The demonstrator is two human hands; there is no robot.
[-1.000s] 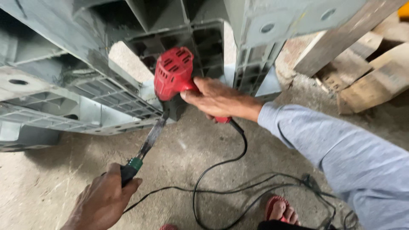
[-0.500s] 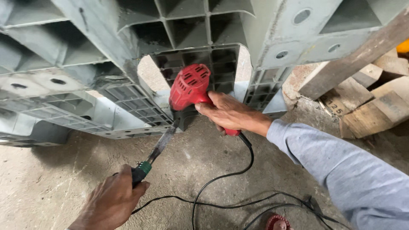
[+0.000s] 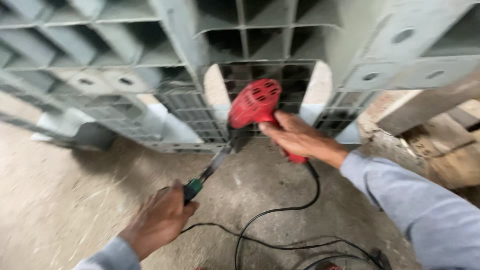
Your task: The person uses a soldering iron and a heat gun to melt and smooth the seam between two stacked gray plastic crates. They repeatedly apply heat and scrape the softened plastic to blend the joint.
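My right hand (image 3: 300, 139) grips a red corded heat gun (image 3: 256, 104), its nozzle aimed down at the lower edge of a grey plastic pallet (image 3: 175, 75) standing on its side. My left hand (image 3: 159, 221) holds a scraper with a green-and-black handle (image 3: 194, 188). The scraper's metal blade (image 3: 216, 163) reaches up to the pallet's bottom rim, right under the heat gun's nozzle. A black power cord (image 3: 280, 210) runs from the heat gun across the concrete floor.
Bare concrete floor (image 3: 60, 200) spreads to the left and front. Wooden planks and blocks (image 3: 440, 145) lie at the right, beside the pallet. The cord loops over the floor near my feet.
The view has shifted closer and to the left. Both hands stay on their tools, with the blade still at the pallet's edge below the heat gun.
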